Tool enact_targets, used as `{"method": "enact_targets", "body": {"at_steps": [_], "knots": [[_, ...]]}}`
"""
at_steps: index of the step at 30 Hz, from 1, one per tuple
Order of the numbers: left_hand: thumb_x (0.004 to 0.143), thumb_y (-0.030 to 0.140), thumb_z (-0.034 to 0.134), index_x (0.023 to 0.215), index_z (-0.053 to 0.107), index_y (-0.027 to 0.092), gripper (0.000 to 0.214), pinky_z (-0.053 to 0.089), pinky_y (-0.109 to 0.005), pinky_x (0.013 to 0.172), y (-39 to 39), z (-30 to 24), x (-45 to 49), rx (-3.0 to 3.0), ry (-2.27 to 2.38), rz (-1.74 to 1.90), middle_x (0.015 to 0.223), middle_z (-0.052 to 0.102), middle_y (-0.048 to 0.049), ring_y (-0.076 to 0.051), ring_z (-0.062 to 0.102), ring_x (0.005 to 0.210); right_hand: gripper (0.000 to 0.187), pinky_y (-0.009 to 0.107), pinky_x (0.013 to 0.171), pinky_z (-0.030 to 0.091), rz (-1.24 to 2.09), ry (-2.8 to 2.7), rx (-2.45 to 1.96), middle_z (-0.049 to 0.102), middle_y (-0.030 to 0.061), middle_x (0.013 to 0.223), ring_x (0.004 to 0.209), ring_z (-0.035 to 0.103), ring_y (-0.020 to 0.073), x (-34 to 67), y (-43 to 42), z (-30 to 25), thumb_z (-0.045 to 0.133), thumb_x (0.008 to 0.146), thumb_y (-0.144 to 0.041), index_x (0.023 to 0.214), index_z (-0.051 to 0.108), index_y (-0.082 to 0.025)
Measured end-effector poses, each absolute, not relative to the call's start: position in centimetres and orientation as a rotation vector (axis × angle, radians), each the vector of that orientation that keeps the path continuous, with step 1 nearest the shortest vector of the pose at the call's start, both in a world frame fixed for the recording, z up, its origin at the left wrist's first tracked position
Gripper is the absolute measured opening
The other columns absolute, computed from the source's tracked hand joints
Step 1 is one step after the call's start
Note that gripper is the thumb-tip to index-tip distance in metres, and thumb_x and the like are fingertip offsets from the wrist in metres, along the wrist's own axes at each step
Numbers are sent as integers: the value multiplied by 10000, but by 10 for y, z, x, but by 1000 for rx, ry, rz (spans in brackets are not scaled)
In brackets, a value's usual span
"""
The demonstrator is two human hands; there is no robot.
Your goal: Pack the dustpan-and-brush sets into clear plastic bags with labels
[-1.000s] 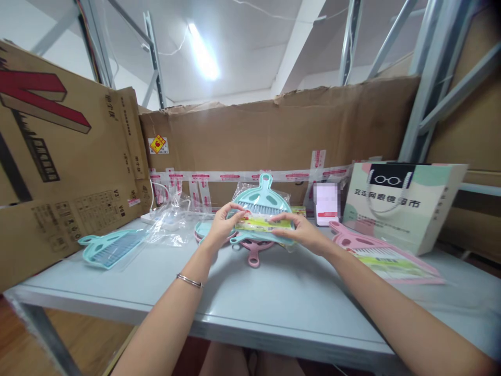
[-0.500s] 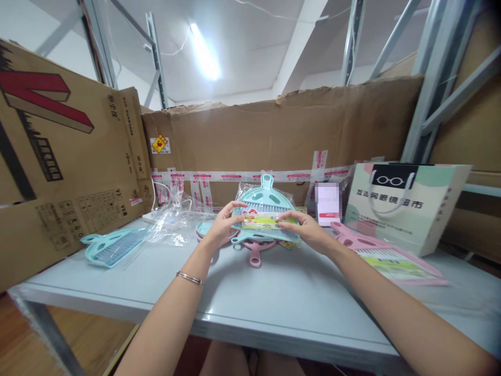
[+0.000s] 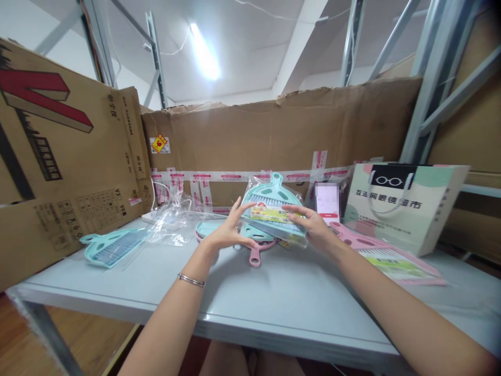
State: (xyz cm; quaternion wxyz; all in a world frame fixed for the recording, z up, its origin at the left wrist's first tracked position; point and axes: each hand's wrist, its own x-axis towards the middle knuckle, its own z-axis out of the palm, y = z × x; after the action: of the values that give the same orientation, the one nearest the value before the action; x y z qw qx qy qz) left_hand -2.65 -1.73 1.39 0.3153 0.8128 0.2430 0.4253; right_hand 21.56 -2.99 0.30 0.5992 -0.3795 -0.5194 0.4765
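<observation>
Near the table's (image 3: pixel 274 297) far edge, the right hand (image 3: pixel 318 230) pinches a bagged dustpan (image 3: pixel 274 195) — likely light, stiff, slick, best held by its handle (image 3: pixel 276 186) — the left hand (image 3: pixel 226 230) spread beside it.

Teal dustpan/brush set (image 3: pixel 279 196), clear-bagged, w/ yellow-grn label (image 3: pixel 268 213), handle (image 3: pixel 276 179) up, in R hand (image 3: pixel 316 228)

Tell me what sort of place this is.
Probably a stockroom or packing area: metal racking, big cardboard boxes behind and beside the table, and several dustpans in clear wrap.
</observation>
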Motion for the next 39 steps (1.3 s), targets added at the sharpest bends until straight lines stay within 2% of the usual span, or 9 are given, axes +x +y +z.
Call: {"method": "enact_targets", "body": {"at_steps": [3,7,12,15,18,21,30,35,39], "knots": [[529,268,797,1171,551,328,690,289,-481,1035,-13,15,-30,2265,730,1121,1498,116,-48,-310,129,1361,432,300,681,514,1205,-1262,-868,695,31,896,759,644,173,218,-32,5,738,585,-248,1005,639,-223],[714,270,666,756,690,207,80,278,-439,1047,-9,14,-26,2251,719,1355,1332,442,-83,-256,392,1246,449,302,674,505,1230,-1412,-860,682,29,909,775,635,177,218,-33,2,705,612,-236,1050,608,-234],[706,256,672,681,651,185,79,259,-409,1059,-7,8,-16,2171,753,1618,1303,429,-81,-249,368,1255,373,330,737,486,1031,-1588,-867,649,32,1019,830,622,187,214,-37,2,644,692,-334,1051,601,-243],[661,241,708,823,576,189,216,291,-409,1034,-7,7,-14,2025,829,1792,1276,405,-90,-250,332,1270,378,383,878,433,811,-1738,-890,610,44,1119,1004,569,233,207,-43,4,620,714,-407,1057,609,-248],[669,227,696,989,438,212,411,392,-354,942,-6,9,-14,1832,767,1811,1209,454,-84,-206,458,1154,478,413,957,376,585,-1797,-932,587,42,1148,1102,503,261,200,-45,4,709,620,-410,1063,605,-260],[714,227,646,1019,383,211,403,437,-315,869,-4,9,-15,1699,699,1716,1006,561,-44,-156,559,973,383,419,966,366,535,-1780,-949,605,39,1106,1082,516,250,199,-43,2,671,667,-393,1021,619,-254],[702,308,639,1022,435,215,391,486,-227,584,-3,4,-14,1428,665,1452,1096,558,-48,-142,587,824,325,336,762,472,856,-1555,-946,648,18,993,890,585,209,210,-31,3,669,630,-337,940,663,-242],[748,352,607,1005,476,209,322,505,-288,706,1,4,-17,1407,623,1334,1160,529,-72,-159,577,933,298,325,671,445,982,-1358,-1097,664,44,897,753,591,199,264,-28,17,677,518,-181,814,697,-212],[773,332,585,963,514,195,245,494,-313,762,2,5,-19,1461,692,1342,1152,536,-80,-170,561,974,222,341,609,384,1025,-1078,-1259,658,82,804,640,577,162,329,-44,29,653,541,-130,748,683,-206]]}}
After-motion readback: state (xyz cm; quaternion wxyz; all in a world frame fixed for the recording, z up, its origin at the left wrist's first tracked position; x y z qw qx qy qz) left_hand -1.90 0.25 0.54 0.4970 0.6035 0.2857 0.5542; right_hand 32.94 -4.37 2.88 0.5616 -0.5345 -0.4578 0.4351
